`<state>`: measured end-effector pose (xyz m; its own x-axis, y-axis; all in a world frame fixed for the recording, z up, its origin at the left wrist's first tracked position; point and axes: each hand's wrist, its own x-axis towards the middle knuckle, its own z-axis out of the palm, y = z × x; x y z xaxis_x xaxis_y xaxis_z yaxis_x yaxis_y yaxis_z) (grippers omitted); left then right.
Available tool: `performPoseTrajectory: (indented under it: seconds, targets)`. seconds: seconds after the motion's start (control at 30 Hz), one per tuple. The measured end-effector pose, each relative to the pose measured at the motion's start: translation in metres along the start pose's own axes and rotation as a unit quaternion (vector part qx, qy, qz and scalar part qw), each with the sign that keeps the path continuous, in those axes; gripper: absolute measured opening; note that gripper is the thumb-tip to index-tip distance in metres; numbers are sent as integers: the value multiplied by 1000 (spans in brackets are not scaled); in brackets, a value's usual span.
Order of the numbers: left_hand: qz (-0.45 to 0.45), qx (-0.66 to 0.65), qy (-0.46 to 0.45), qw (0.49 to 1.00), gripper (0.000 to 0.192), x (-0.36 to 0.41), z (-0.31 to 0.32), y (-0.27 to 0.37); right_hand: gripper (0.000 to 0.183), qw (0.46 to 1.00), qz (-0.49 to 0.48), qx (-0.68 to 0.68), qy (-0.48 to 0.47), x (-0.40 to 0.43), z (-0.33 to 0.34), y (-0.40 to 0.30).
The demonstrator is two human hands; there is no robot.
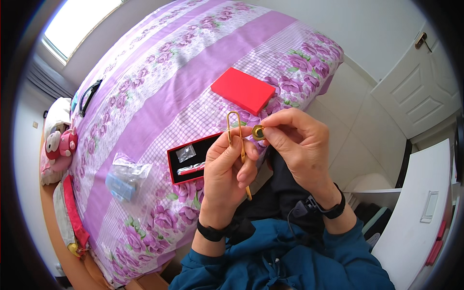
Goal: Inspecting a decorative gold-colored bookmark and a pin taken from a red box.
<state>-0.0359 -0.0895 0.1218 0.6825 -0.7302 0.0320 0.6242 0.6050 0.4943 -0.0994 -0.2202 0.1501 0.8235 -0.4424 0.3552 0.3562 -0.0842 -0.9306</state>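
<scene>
My left hand (228,159) grips a slim gold-coloured metal piece (233,114), bent into a narrow U at the top, with one long leg running down past the palm. Between thumb and fingertips, my right hand (299,145) pinches a small round gold-coloured metal part (258,132) with a dark centre. The two pieces are close together; whether they are joined cannot be seen. Behind my left hand, and partly covered by it, lies an open red box (169,165) with black lining. In it are a red pen (190,169) in clear wrap and a small clear packet (186,153).
A closed-looking red box or lid (243,90) rests on the floral bedspread (152,108). Left of the open box is a clear plastic bag (132,174) with a blue item inside. Plush toys (61,145) sit at the far left. A white drawer cabinet (413,206) stands at my right.
</scene>
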Motion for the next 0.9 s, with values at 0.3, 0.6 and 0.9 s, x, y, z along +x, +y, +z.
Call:
performPoseTrajectory:
  seconds: [0.3, 0.6, 0.9]
  targets:
    - [-46, -146, -65, 986, 28, 2, -12, -3, 5, 999, -19, 29, 0, 5, 4, -1]
    - [-37, -74, -79, 993, 27, 5, -16, -5, 6, 999, -20, 36, -3, 7, 3, -2]
    - [55, 142, 39, 988, 29, 3, 1, -2, 7, 1000, 11, 12, 15, 8, 3, -4]
